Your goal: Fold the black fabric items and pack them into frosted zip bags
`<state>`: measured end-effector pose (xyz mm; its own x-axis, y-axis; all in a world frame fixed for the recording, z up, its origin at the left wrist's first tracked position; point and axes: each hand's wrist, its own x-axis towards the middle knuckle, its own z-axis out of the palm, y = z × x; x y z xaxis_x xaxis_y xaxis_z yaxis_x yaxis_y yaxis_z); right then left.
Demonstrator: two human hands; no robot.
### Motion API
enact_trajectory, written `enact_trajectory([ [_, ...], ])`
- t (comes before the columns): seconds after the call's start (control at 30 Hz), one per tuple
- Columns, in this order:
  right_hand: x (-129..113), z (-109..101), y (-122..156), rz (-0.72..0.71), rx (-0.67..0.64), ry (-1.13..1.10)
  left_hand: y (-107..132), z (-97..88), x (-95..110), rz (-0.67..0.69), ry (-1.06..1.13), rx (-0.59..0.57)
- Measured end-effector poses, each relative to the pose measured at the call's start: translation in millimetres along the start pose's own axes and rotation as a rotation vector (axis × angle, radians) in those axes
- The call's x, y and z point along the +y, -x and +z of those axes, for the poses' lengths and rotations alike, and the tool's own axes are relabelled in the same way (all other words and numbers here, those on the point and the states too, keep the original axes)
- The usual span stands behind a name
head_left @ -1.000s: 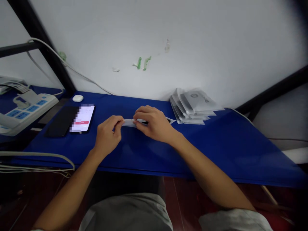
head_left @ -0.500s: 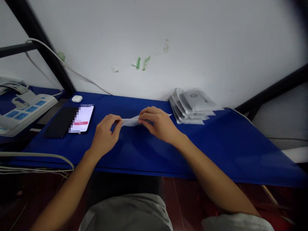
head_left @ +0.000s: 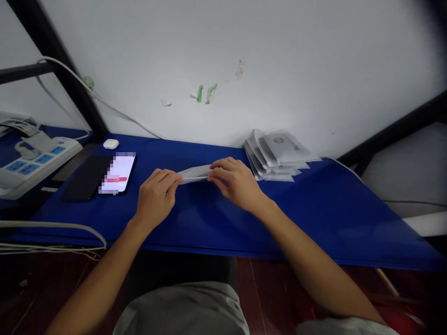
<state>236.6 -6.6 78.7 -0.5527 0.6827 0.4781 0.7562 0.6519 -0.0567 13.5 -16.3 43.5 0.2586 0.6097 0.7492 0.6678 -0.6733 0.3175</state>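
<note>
A translucent plastic bag (head_left: 196, 173) stretches between my two hands above the blue table. Its near edge shows as a pale straight line. My left hand (head_left: 157, 193) pinches the bag's left end between thumb and fingers. On the other side, my right hand (head_left: 235, 181) pinches it near the right end and covers part of it. Just beyond the right hand lies a stack of frosted zip bags (head_left: 279, 156), the top one with dark printing on it.
A black phone (head_left: 89, 179) and a lit phone (head_left: 120, 174) lie left on the blue table (head_left: 314, 218). Behind them is a white earbud case (head_left: 111, 144). A power strip (head_left: 42, 163) with plugs and cables sits far left. A white wall (head_left: 296, 70) rises behind.
My hands have moved slightly apart, the right one a little to the right. More of the bag now shows between them, and it looks flatter and straighter.
</note>
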Motion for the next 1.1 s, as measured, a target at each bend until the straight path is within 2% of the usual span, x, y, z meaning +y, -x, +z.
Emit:
enact_trajectory([
  [0.2,9,2,13,0.026,0.033,0.049,5,-0.5,-5,-0.036,-0.056,0.03],
  [0.67,20,0,45,0.12,0.038,0.152,18,-5.6,-17,-0.153,-0.115,-0.013],
  [0.77,17,-6,51,0.148,-0.032,0.095,20,-14.4,-18,-0.128,-0.059,-0.138],
  [0.9,4,-12,48,0.205,-0.102,-0.09,18,-23.8,-13,-0.173,0.039,-0.402],
  [1.0,-6,-3,37,0.203,-0.044,-0.141,13,-14.6,-5,-0.258,0.037,-0.501],
  [1.1,-8,19,25,0.168,-0.098,-0.153,8,6.2,0,-0.28,-0.033,-0.608],
])
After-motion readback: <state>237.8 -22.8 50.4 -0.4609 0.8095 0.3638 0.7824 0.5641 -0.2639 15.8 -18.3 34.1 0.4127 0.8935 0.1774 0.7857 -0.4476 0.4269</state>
